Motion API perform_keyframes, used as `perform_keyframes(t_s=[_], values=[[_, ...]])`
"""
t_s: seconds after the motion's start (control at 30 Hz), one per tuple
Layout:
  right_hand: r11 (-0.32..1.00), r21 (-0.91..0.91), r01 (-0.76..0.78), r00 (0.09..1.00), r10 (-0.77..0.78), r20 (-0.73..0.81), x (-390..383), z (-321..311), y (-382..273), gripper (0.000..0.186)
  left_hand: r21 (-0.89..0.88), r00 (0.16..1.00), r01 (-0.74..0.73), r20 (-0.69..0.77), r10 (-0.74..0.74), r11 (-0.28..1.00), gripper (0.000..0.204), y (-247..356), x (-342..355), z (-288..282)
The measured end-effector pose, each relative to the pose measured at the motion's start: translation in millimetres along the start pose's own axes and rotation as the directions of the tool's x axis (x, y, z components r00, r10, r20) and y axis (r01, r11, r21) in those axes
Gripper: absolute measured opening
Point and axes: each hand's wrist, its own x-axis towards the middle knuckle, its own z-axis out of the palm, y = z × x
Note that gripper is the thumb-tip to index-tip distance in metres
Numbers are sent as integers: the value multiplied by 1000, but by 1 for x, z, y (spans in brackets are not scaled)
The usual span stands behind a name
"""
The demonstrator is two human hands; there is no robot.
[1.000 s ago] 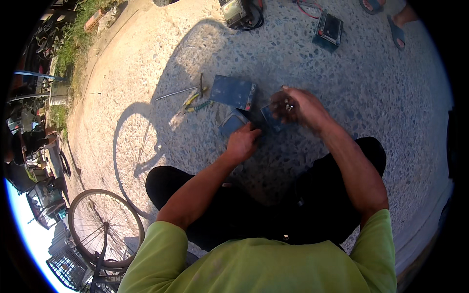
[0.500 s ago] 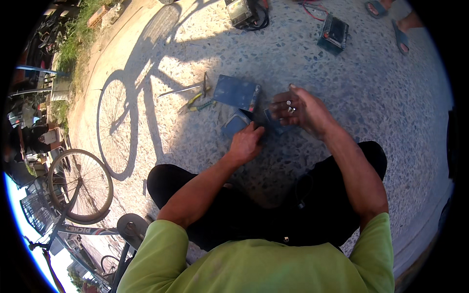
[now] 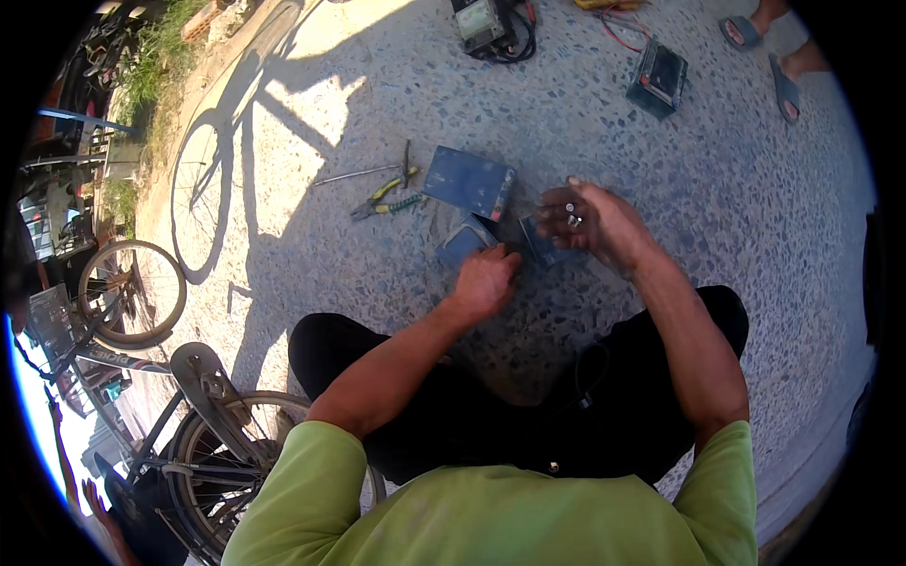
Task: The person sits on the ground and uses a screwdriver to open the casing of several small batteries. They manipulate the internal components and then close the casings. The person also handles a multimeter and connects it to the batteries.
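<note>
A dusty dark-blue battery (image 3: 469,179) lies on the ground ahead of me, with a smaller blue rectangular piece (image 3: 466,241) close to its near side. My left hand (image 3: 485,280) reaches to that piece, fingers closed and pointing down; whatever they pinch is hidden. Held palm-up to the right, my right hand (image 3: 600,226) has blackened, curled fingers carrying a few small silver bolts (image 3: 572,215). Partly under it lies a flat blue piece (image 3: 545,243). Left of the battery are yellow-and-green pliers (image 3: 389,201), a thin metal rod (image 3: 359,174) and a dark-headed tool (image 3: 408,162).
A second battery (image 3: 658,77) stands far right, near a person's sandalled foot (image 3: 743,32). A boxy device (image 3: 483,24) with black cables sits at the far edge, a red wire (image 3: 618,30) beside it. On my left is a bicycle (image 3: 203,453); another person's hand (image 3: 94,497) shows near it.
The bicycle at left has rolled nearer, bringing its other wheel into view, and its shadow has slid left and away. My hands keep nearly the same pose; the view has shifted slightly.
</note>
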Motion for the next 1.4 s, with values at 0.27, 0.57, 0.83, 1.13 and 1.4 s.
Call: perform_keyframes(t_s=[0.27,0.57,0.83,1.13,1.4], values=[[1000,2,-9,1000,9,-7,2,-5,2,51,6,998,-12,-68,12,1000,17,9,1,-3],[1000,22,-9,1000,9,-2,3,-8,6,52,-34,1000,-2,-30,1,999,16,10,3,-8],[999,34,-35,996,32,85,2,1,10,55,-620,902,-157,-408,-145,769,24,37,20,-69],[998,17,-60,989,57,137,3,23,29,59,-456,889,-243,-457,9,856,25,41,16,-64],[994,-56,-89,989,95,116,4,22,21,50,-880,916,82,-119,-384,469,7,10,-5,-73]])
